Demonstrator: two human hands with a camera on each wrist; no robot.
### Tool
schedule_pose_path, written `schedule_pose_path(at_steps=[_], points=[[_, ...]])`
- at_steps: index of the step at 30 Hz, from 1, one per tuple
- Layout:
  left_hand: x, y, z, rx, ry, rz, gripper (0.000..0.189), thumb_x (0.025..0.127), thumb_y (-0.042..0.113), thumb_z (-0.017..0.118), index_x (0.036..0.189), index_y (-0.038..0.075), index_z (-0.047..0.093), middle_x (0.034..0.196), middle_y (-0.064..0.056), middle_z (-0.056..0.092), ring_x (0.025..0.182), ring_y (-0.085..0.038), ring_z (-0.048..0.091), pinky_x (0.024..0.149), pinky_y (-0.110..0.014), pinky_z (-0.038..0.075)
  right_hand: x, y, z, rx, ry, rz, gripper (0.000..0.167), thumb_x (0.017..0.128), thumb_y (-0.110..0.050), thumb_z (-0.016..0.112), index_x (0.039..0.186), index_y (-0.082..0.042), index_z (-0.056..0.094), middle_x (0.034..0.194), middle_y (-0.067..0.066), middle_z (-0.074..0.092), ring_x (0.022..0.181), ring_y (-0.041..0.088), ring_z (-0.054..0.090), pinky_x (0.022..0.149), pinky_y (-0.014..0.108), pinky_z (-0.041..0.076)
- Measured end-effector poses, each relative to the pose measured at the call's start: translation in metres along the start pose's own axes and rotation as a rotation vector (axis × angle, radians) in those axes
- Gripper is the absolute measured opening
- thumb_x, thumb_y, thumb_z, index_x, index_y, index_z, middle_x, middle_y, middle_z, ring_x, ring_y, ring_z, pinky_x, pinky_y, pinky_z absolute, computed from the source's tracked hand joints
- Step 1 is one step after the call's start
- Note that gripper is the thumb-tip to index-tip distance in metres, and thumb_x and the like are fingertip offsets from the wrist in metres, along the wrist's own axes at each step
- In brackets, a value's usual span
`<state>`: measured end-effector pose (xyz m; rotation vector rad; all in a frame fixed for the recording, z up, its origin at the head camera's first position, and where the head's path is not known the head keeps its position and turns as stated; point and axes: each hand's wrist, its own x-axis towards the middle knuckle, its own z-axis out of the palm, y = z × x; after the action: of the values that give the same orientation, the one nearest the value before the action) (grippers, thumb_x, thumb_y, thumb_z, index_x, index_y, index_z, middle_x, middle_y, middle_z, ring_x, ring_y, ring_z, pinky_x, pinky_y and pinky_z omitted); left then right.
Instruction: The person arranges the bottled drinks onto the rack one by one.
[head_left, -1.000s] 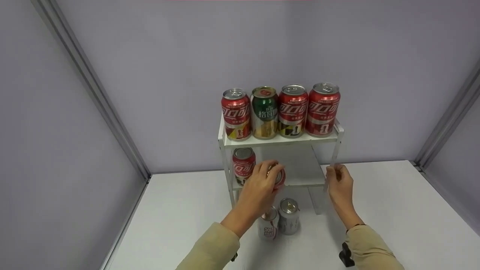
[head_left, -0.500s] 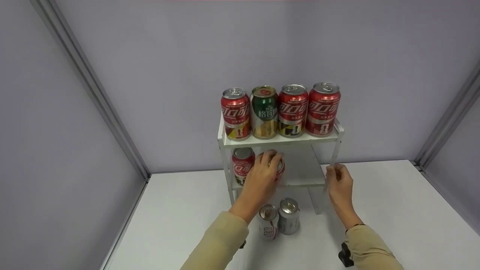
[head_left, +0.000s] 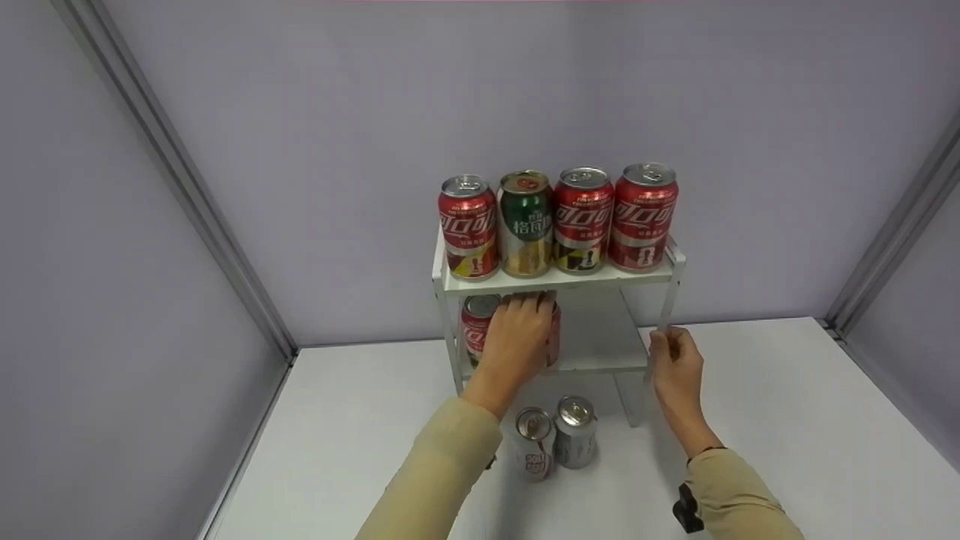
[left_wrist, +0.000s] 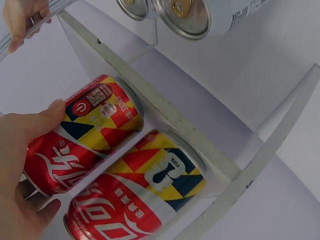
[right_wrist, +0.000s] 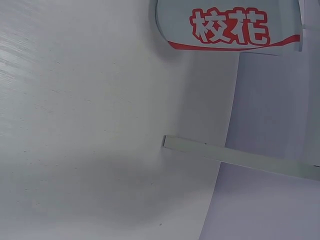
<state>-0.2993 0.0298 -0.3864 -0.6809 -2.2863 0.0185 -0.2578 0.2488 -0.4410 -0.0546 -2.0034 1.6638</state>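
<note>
My left hand (head_left: pixel 517 334) reaches under the top shelf of a white rack (head_left: pixel 559 283). Its thumb and fingers grip a red cola can (left_wrist: pixel 92 132), whose base is at the middle shelf, just right of a second red cola can (left_wrist: pixel 140 192); the two stand slightly apart in the left wrist view. In the head view the hand covers much of the gripped can (head_left: pixel 554 341). At the rack's right front post (head_left: pixel 667 304), my right hand (head_left: pixel 677 371) pinches the post with curled fingers. The right wrist view shows a rack leg (right_wrist: pixel 240 156) but not the hand.
Along the top shelf stand a green-and-gold can (head_left: pixel 526 225) and several red cola cans (head_left: pixel 643 217). Below, on the white table (head_left: pixel 360 442), a white can with red lettering (head_left: pixel 534 446) and a silver can (head_left: pixel 576 431) stand side by side before the rack.
My left hand has moved the gripped can back and upright onto the middle shelf, beside the other red can. The right hand has stayed at the post.
</note>
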Motion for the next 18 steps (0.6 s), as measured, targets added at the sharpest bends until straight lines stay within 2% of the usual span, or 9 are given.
schedule_pose_path(at_steps=[4,7,11,15,18], points=[[0.001,-0.004,0.000,-0.015,-0.092,-0.025,0.052,0.080,0.025,0.081,0.126,0.009,0.065,0.106,-0.005,0.070,0.093,-0.023,0.066,0.075,-0.037,0.055,-0.001,-0.002,0.001,-0.018,0.003,0.005,0.020,0.105,-0.014,0.048,0.103,0.006,0.052,0.090,0.016,0.054,0.075,0.013,0.049,0.062,0.020,0.042],[0.000,-0.006,0.000,-0.035,-0.095,-0.034,0.051,0.080,0.023,0.080,0.127,0.010,0.065,0.109,-0.006,0.069,0.095,-0.023,0.067,0.078,-0.036,0.055,-0.002,-0.003,0.002,-0.019,0.003,0.008,0.019,0.105,-0.013,0.048,0.104,0.006,0.052,0.090,0.013,0.054,0.076,0.013,0.049,0.063,0.020,0.042],[0.000,-0.009,-0.003,-0.051,-0.089,-0.021,0.057,0.077,0.022,0.081,0.130,0.010,0.063,0.118,-0.006,0.067,0.101,-0.024,0.065,0.083,-0.037,0.054,-0.002,-0.004,0.003,-0.025,0.006,0.007,0.019,0.105,-0.013,0.048,0.105,0.006,0.052,0.090,0.015,0.054,0.076,0.013,0.049,0.062,0.019,0.042],[-0.002,-0.015,-0.008,-0.060,-0.147,0.011,0.067,0.073,0.017,0.083,0.135,0.012,0.058,0.124,-0.004,0.064,0.107,-0.022,0.063,0.085,-0.037,0.054,-0.001,-0.003,0.003,-0.025,0.006,0.001,0.019,0.105,-0.012,0.048,0.104,0.006,0.052,0.090,0.017,0.054,0.074,0.013,0.049,0.061,0.019,0.042],[-0.004,-0.020,-0.011,-0.063,-0.183,0.033,0.073,0.071,0.014,0.085,0.137,0.014,0.056,0.123,-0.002,0.064,0.107,-0.021,0.063,0.082,-0.037,0.054,-0.001,-0.003,0.001,-0.029,0.003,0.000,0.019,0.105,-0.012,0.047,0.104,0.006,0.052,0.090,0.017,0.054,0.074,0.013,0.049,0.061,0.019,0.042]])
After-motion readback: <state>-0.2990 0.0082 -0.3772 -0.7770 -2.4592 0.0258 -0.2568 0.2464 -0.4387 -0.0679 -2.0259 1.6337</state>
